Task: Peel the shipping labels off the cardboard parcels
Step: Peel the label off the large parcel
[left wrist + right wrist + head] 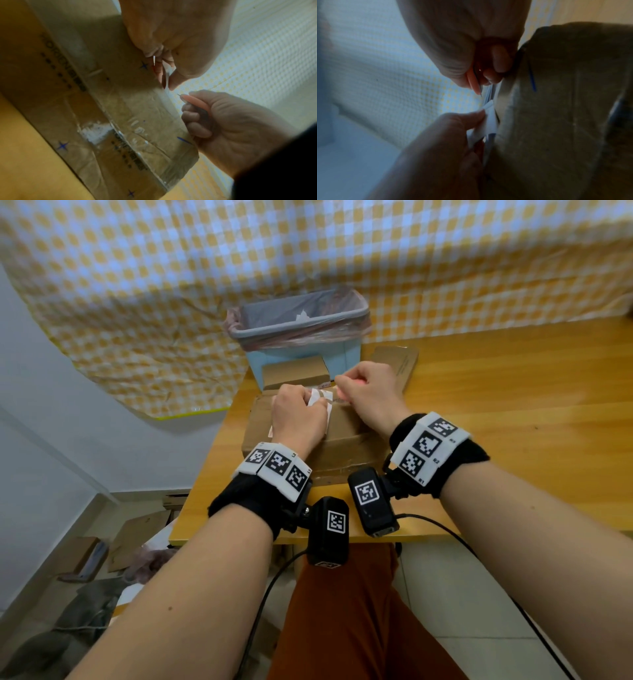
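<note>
Label (pixel 320 400) on the nearest parcel (pixel 342 440) was partly lifted, pinched by the left hand (pixel 298 416), while the right hand (pixel 366 392) gripped a pink-handled blade (pixel 195 100) beside it; other parcels (pixel 294 373) waited behind.

Both hands sit atop the cardboard parcel (pixel 342 440) on the bench (pixel 513 405). Left hand (pixel 298 416) pinches white label (pixel 320 398); right hand (pixel 368 392) fisted just beside it. Lined bin (pixel 298 323) beyond hands.
</note>
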